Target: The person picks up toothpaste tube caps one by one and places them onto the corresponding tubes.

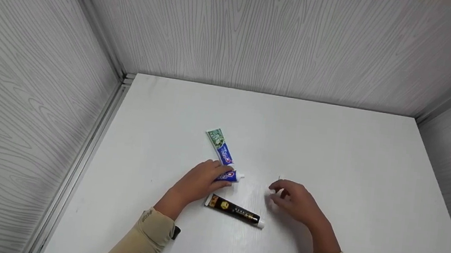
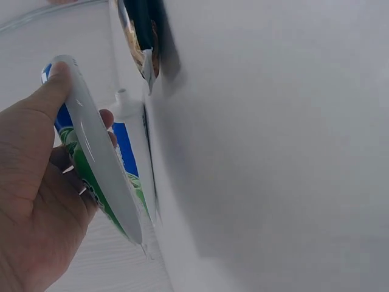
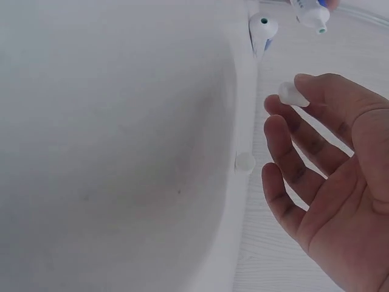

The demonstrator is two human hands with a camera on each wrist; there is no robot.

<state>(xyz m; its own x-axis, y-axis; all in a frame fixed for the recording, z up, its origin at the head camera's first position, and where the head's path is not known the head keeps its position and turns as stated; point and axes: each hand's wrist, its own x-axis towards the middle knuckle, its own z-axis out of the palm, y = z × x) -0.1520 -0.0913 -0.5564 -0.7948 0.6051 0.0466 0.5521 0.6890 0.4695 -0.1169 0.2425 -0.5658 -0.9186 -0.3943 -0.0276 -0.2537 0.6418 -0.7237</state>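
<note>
My left hand point(image 1: 201, 182) grips a blue, white and green toothpaste tube point(image 2: 91, 137), whose bare nozzle points right in the head view. Just beyond it, a second blue and green toothpaste tube point(image 1: 220, 145) lies on the table, its nozzle uncapped in the right wrist view. Between thumb and index finger, my right hand point(image 1: 299, 203) pinches a small white cap point(image 3: 292, 95); its other fingers are loosely bent. Another white cap point(image 3: 245, 163) stands on the table close to that hand. Nearer the body lies a black and gold toothpaste tube point(image 1: 235, 210) with its white cap on.
The white tabletop point(image 1: 333, 151) carries all these items. Grey wood-grain panels point(image 1: 261, 37) rise behind it and at both sides. A metal frame strip point(image 1: 81, 161) runs along the left edge.
</note>
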